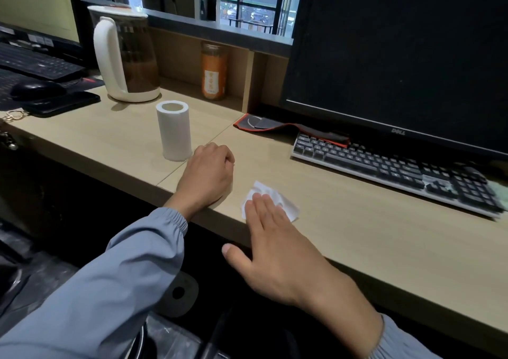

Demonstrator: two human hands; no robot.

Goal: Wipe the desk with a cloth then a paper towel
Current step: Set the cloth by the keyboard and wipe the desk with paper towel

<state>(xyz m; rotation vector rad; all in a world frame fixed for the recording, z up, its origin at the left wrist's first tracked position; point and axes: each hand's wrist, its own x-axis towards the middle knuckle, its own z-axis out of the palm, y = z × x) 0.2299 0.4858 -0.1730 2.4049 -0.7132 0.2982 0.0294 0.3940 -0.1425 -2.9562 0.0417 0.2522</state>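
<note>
The right hand [275, 243] is laid flat, fingers straight and together, thumb spread out past the front edge. A crumpled white paper towel [287, 206] is pressed under its fingertips onto the desk [357, 235] near that edge. The left hand [207, 174] is rested just beside it, wrist on the edge, fingers curled into a fist in which nothing is seen. One paper roll [174, 133] is stood upright just behind the left hand, and farther back are counted one jug [129, 56], one orange jar [214, 70], two keyboards, namely the near keyboard [384, 166] and the far keyboard [35, 63], and two monitors, namely the dark monitor [398, 56] and the lit monitor [35, 4].
</note>
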